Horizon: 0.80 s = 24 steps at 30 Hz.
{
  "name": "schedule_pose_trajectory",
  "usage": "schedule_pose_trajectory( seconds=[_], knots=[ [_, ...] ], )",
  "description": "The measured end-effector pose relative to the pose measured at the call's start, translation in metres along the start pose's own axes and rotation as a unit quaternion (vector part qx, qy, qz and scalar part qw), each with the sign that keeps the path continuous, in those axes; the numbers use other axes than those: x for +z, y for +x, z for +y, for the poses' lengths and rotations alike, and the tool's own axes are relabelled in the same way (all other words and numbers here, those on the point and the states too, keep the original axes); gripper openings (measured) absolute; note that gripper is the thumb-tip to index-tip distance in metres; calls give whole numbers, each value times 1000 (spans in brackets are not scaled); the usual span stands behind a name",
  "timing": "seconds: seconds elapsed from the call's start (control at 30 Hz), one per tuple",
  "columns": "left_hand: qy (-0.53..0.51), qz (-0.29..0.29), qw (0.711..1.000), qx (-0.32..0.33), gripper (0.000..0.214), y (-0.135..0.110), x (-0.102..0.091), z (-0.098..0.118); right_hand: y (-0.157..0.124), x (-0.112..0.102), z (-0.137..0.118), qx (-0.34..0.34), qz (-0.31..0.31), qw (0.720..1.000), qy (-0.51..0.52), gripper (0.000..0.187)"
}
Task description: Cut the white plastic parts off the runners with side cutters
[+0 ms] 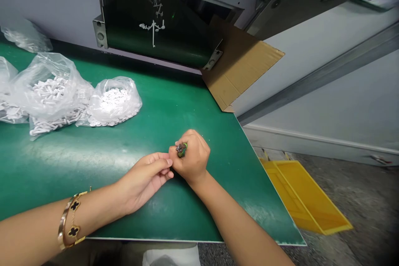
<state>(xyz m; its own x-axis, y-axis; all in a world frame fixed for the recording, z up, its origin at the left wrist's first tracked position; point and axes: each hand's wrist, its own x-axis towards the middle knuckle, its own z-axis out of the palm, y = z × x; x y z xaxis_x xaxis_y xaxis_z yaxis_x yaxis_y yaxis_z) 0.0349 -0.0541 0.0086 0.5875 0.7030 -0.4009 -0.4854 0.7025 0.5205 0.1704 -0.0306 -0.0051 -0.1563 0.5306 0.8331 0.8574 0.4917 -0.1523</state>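
Observation:
My right hand (pixel 191 158) is closed in a fist around a small tool with a green handle (pixel 182 149); its metal tip pokes out at the thumb side. My left hand (pixel 146 178) sits just to its left, fingers pinched together at the fingertips and touching the right hand; what they pinch is too small to make out. Both hands rest low over the green table (pixel 131 133). A gold bracelet with black clover charms (pixel 71 220) is on my left wrist.
Clear plastic bags of small white plastic parts (pixel 110 102) lie at the left, a larger bag (pixel 51 93) beside them. A white sprue (pixel 153 27) lies on the dark conveyor at the back. Cardboard flap (pixel 240 66) at right. Yellow tray (pixel 304 195) on the floor.

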Motion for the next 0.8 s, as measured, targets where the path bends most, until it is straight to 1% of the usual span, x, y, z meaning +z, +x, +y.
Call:
schedule_pose_trajectory(
  seconds=[0.17, 0.37, 0.57, 0.6, 0.67, 0.73, 0.8],
  knots=[
    [1, 8, 1000, -1, 3, 0, -1, -1, 0, 0, -1, -4, -2, 1000, 3, 19],
    [-4, 8, 1000, -1, 5, 2, 0, 0, -1, 0, -1, 31, -14, 999, 16, 20],
    [2, 13, 1000, 3, 7, 3, -1, 0, -3, 3, -2, 40, -20, 999, 25, 20],
    [4, 12, 1000, 5, 7, 3, -1, 0, -3, 4, -2, 56, -23, 998, 33, 20],
    [12, 9, 1000, 8, 8, 2, -2, 0, -4, 6, -4, 109, -32, 992, 59, 20],
    [28, 5, 1000, 8, 10, 2, -3, 1, -5, 7, -5, 171, -46, 980, 88, 19],
    [51, -2, 999, 9, 13, 2, -4, 3, -5, 9, -6, 217, -59, 968, 111, 18]
  ],
)
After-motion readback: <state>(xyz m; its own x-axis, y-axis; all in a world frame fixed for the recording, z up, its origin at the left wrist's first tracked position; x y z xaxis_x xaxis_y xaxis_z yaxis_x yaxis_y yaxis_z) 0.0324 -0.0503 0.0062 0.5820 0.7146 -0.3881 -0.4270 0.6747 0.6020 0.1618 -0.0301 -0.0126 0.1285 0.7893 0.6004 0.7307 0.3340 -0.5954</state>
